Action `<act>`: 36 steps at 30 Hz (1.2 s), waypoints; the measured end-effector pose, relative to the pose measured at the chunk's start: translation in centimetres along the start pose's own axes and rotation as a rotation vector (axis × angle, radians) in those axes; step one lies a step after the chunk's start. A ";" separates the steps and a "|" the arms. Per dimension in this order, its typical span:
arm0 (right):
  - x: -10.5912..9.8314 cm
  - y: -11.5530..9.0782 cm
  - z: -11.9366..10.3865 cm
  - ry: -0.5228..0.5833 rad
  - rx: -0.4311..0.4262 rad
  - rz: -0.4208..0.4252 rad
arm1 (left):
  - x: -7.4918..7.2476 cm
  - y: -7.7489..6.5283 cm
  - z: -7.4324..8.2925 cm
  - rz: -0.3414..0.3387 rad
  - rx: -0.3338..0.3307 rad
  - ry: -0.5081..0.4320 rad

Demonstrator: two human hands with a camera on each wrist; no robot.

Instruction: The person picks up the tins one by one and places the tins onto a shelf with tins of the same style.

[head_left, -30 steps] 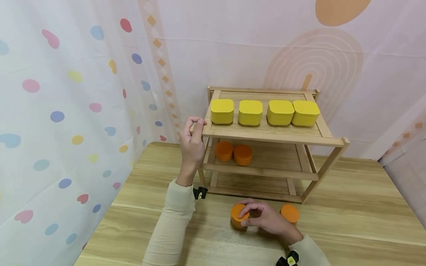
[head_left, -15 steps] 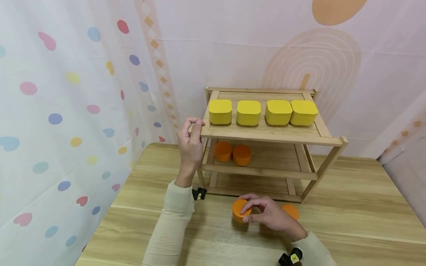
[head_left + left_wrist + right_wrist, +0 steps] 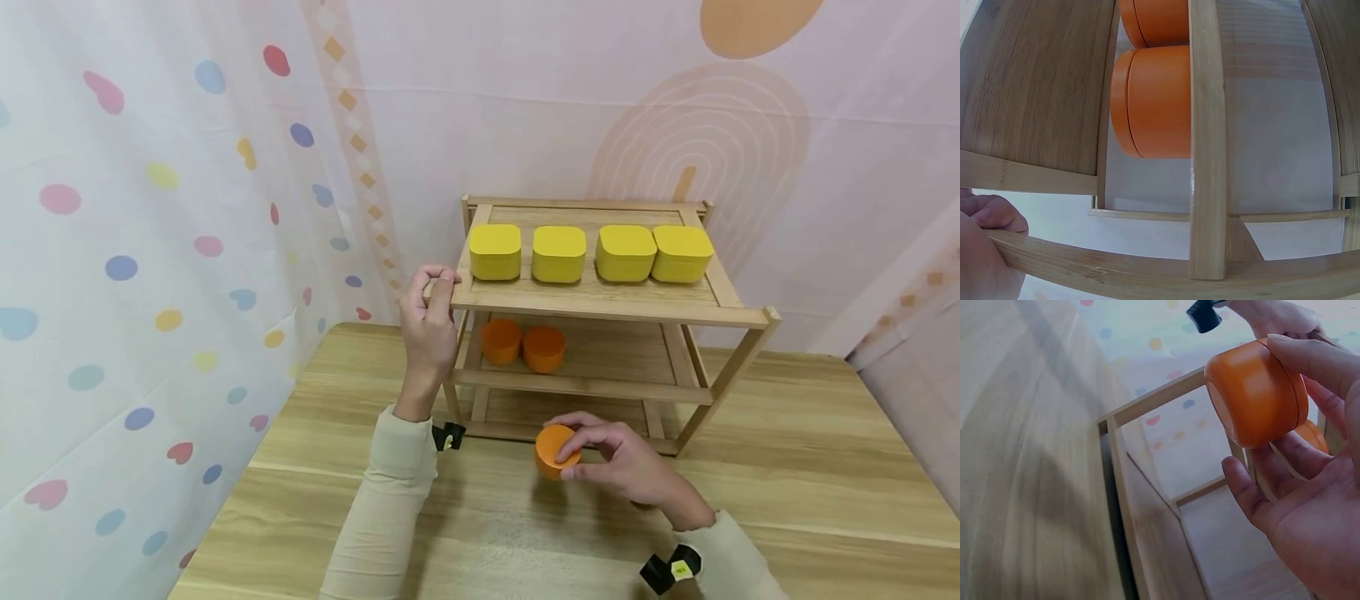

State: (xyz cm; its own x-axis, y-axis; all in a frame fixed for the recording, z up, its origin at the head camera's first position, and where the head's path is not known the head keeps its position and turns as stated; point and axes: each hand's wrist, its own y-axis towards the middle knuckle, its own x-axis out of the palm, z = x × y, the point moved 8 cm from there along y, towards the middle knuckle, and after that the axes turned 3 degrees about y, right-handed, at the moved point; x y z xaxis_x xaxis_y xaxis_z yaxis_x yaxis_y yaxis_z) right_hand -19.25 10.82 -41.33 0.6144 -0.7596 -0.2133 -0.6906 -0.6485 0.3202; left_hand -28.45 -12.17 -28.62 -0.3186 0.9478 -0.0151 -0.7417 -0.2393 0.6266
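Observation:
My right hand [image 3: 633,462] pinches a round orange lidded tin [image 3: 553,454] between thumb and fingers. It is raised off the table, in front of the wooden shelf rack's [image 3: 592,385] lower tiers; in the right wrist view the tin [image 3: 1254,394] shows its side and lid seam. At the rack's top left front corner, my left hand [image 3: 431,325] grips the wooden end of the frame. On the middle tier, toward the left, two more orange tins [image 3: 501,342] stand side by side; the left wrist view shows one such tin [image 3: 1154,103] up close behind a rail.
Several yellow rounded-square boxes [image 3: 558,254] line the rack's top tier, the two rightmost touching. The wood-grain table [image 3: 480,533] extends around the rack. Behind hangs a patterned curtain [image 3: 525,108]. A slanted leg [image 3: 731,383] bounds the rack's right front.
My right hand has lifted the orange tin from the table and moved it up and rightward, toward the rack. Another tin on the table is now hidden behind that hand. My left hand keeps its grip.

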 end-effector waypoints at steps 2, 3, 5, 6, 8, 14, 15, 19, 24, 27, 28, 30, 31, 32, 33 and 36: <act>-0.1 0.1 -0.2 -0.002 -0.002 -0.001 | 0.0 0.0 -0.1 -0.001 -0.003 -0.001; -0.2 0.1 -0.3 0.005 0.005 0.001 | 0.0 0.0 -0.1 -0.001 -0.004 -0.002; -0.4 0.2 -0.4 0.020 0.017 0.006 | 0.0 0.0 -0.1 -0.004 -0.005 -0.003; -0.6 0.2 -0.5 0.024 0.013 0.009 | 0.1 0.0 -0.2 -0.006 -0.006 -0.004; -0.8 0.3 -0.7 0.039 0.021 0.019 | 0.1 0.0 -0.1 -0.009 -0.004 -0.002; -1.9 0.6 -1.6 -0.024 -0.005 0.048 | 0.0 0.0 0.0 -0.007 -0.006 0.008; -2.0 0.6 -1.7 -0.032 -0.001 0.053 | 0.0 0.0 0.0 -0.007 -0.006 0.008; -2.4 0.6 -2.1 -0.034 0.014 0.062 | 0.2 -0.1 0.0 -0.017 -0.008 0.003; -2.7 0.7 -2.7 -0.059 -0.002 0.073 | 0.2 -0.1 -0.1 -0.017 -0.015 -0.006; -3.1 1.0 -3.4 -0.087 -0.055 0.079 | 0.1 0.0 -0.1 -0.017 -0.013 -0.005; -3.2 1.0 -3.6 -0.095 -0.072 0.078 | 0.1 0.0 0.0 -0.017 -0.013 -0.005; -3.5 1.2 -3.9 -0.095 -0.101 0.076 | 0.0 -0.1 0.0 -0.017 -0.013 -0.005; -3.7 1.3 -4.0 -0.091 -0.102 0.079 | 0.0 -0.1 0.0 -0.017 -0.013 -0.005; -3.8 1.3 -4.2 -0.088 -0.103 0.082 | 0.0 -0.1 0.0 -0.017 -0.015 -0.006; -4.0 1.3 -4.3 -0.082 -0.104 0.083 | 0.0 -0.1 0.0 -0.018 -0.018 -0.006; -4.4 1.5 -4.6 -0.071 -0.100 0.087 | -0.1 -0.1 0.0 -0.018 -0.024 -0.004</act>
State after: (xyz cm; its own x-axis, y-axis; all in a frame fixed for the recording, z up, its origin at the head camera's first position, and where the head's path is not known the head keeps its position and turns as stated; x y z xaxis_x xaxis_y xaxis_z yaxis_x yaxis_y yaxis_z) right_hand -21.26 13.43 -35.66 0.5229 -0.8165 -0.2447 -0.6963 -0.5748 0.4299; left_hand -28.35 -12.20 -28.74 -0.3025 0.9529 -0.0233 -0.7612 -0.2268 0.6076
